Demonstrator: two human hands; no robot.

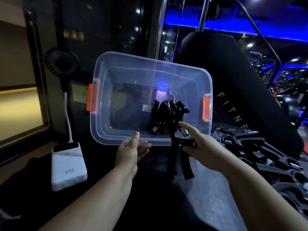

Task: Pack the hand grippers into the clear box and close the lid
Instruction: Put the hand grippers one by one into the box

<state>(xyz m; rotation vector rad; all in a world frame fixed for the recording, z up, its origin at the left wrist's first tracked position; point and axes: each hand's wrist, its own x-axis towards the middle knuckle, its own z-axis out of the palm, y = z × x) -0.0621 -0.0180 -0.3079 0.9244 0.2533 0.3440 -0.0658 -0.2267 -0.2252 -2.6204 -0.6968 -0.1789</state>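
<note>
A clear plastic box (103, 117) with orange latches is tipped up so its open top faces me. My left hand (133, 149) grips its near rim, thumb on the inside. Several black hand grippers (166, 117) with metal springs lie stacked inside at the right. My right hand (198, 144) holds another black hand gripper (180, 157) by its spring end just at the box's near rim, index finger pointing into the box, handles hanging down. No lid is in view.
A heap of loose black hand grippers (260, 154) lies at the right. A white power bank (68, 167) with a clip-on black fan (62, 64) stands at the left. A black padded bench back (233, 84) rises behind the box.
</note>
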